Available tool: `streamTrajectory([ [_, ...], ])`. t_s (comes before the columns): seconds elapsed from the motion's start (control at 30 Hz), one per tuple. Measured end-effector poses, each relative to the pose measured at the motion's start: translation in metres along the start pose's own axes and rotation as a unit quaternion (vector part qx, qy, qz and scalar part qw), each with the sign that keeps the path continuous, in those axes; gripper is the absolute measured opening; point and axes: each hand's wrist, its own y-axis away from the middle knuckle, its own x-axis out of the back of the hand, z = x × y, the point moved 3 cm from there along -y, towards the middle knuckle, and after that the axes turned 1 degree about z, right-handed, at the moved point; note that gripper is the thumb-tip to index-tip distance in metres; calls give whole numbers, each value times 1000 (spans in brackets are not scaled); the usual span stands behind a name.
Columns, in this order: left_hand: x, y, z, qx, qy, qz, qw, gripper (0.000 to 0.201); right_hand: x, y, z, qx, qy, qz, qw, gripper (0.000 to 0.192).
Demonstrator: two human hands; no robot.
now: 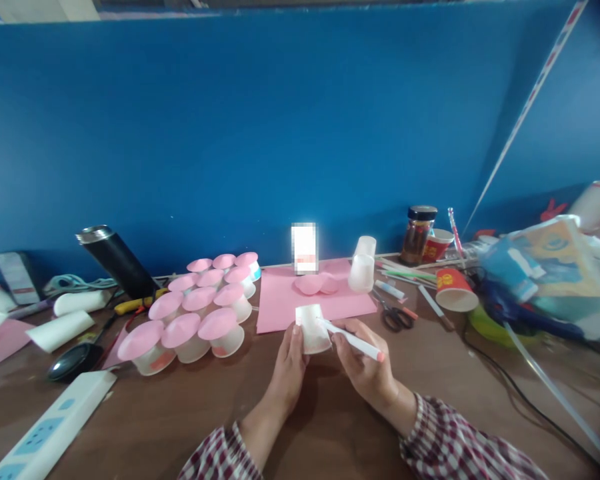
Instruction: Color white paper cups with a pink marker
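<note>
In the middle of the desk my left hand (293, 363) is closed around the side of a white paper cup (312, 327), which is upside down and slightly tilted. My right hand (363, 360) grips a white marker (354, 341) with a pinkish-red end, its tip at the cup's side. Whether the tip touches the cup I cannot tell. Behind the cup lies a sheet of pink paper (275, 307) with pink paper cones (314, 285) on it. White cups (363, 272) stand at the sheet's right end.
Left are several upturned cups topped with pink cones (181, 330), a black thermos (115, 260) and a power strip (55, 427). Scissors (396, 317), a red paper cup (453, 290), a jar (417, 237) and a blue glue gun (520, 313) lie right. A blue panel (300, 133) rises behind.
</note>
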Motion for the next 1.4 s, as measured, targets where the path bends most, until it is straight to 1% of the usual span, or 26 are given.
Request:
streamTrajectory([
  [0.13,3,0,-1,16,-24,21,999,45,-1,1,2,-3,0,-5,1000,12],
  [0.3,3,0,-3,16,-8,2,1000,46,-3,2,3,5,-7,-4,1000,13],
  [0.47,2,-1,-4,19,15,6,1000,47,-3,2,3,7,-19,-10,1000,13],
  [0.87,2,0,-1,9,-39,16,999,49,-3,2,3,5,-25,-8,1000,14],
  [1.0,1,-1,-2,6,-14,1,1000,47,-3,2,4,-2,-23,-7,1000,13],
  [1.1,1,-1,-3,13,0,11,1000,48,-4,3,6,-8,-20,-5,1000,12],
  [1.3,4,0,-2,6,-63,44,997,50,-4,3,7,-10,-20,-4,1000,13],
  [1.4,2,1,2,3,-74,32,997,50,-4,3,7,-11,-20,-3,1000,13],
])
